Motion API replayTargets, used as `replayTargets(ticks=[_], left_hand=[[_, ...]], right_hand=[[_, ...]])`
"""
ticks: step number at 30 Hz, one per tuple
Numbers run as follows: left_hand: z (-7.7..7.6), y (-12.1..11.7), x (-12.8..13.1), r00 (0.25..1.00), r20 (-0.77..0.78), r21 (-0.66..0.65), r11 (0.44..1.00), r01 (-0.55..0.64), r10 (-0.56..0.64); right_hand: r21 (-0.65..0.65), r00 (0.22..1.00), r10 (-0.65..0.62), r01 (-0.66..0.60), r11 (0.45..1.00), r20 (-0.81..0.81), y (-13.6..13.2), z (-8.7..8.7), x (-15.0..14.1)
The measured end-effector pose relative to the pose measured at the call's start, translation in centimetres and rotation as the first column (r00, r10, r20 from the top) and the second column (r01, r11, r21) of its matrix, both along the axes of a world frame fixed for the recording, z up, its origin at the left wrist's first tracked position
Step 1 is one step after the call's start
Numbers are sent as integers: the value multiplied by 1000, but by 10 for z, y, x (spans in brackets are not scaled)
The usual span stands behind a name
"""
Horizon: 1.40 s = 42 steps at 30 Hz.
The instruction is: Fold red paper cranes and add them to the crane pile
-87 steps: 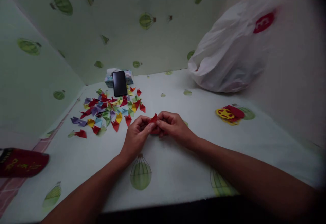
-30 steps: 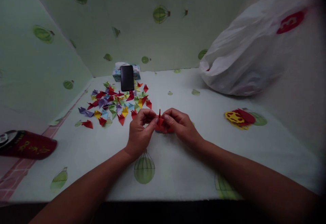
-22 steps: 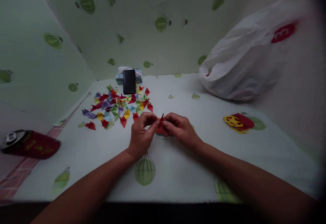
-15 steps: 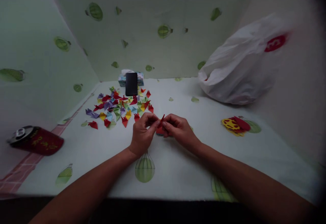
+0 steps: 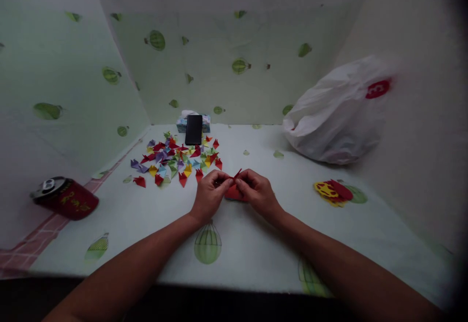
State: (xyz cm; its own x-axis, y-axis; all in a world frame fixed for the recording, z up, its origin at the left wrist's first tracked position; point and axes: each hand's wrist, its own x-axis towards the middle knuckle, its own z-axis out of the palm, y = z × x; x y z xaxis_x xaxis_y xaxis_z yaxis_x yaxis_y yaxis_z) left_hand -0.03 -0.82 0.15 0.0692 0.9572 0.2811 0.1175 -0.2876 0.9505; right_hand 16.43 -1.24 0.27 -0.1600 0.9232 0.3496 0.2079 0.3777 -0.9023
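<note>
Between my two hands, at the middle of the table, is a small piece of folded red paper with a narrow point sticking up. My left hand pinches it from the left with thumb and forefinger. From the right, my right hand pinches the same piece, its fingertips close to the left ones. Most of the paper is hidden by the fingers. Just below them lies a red paper stack with a dark lower edge. Left of my hands spreads a pile of small folded paper cranes in several colours.
A black phone leans on a tissue box behind the pile. At the left edge stands a tilted red can. On the right are yellow and red cut-out pieces and a big white plastic bag.
The whole view has shifted, so the table's things sit slightly lower. My hands stay pinched on the red paper, and more of the red stack beneath them shows.
</note>
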Motion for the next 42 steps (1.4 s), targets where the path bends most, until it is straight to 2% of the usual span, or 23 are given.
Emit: replayTargets(ticks=[3, 9, 14, 19, 27, 31, 42], left_hand=[[-1, 1, 0, 1000, 3, -15, 1000, 10, -10], [1, 1, -1, 998, 4, -19, 998, 65, -65], [2, 1, -1, 997, 32, -23, 998, 66, -65], [1, 4, -2, 987, 106, -109, 986, 129, -117], [1, 4, -4, 985, 114, -141, 979, 144, -129], [-2, 6, -4, 977, 144, -160, 970, 181, -158], [2, 6, -3, 998, 19, -52, 997, 53, -52]], right_hand=[[-45, 999, 38, -38, 998, -4, 1, 0, 0], [-31, 999, -10, 11, 999, 46, -2, 2, -2], [-142, 998, 29, -38, 989, -63, -4, 4, -4], [-250, 984, 41, -85, 965, -176, -2, 5, -3], [-279, 973, 102, -159, 947, -207, -4, 8, -2], [-299, 964, 91, -165, 940, -249, -2, 6, -2], [-299, 925, 167, -275, 914, -341, 1, -1, 0]])
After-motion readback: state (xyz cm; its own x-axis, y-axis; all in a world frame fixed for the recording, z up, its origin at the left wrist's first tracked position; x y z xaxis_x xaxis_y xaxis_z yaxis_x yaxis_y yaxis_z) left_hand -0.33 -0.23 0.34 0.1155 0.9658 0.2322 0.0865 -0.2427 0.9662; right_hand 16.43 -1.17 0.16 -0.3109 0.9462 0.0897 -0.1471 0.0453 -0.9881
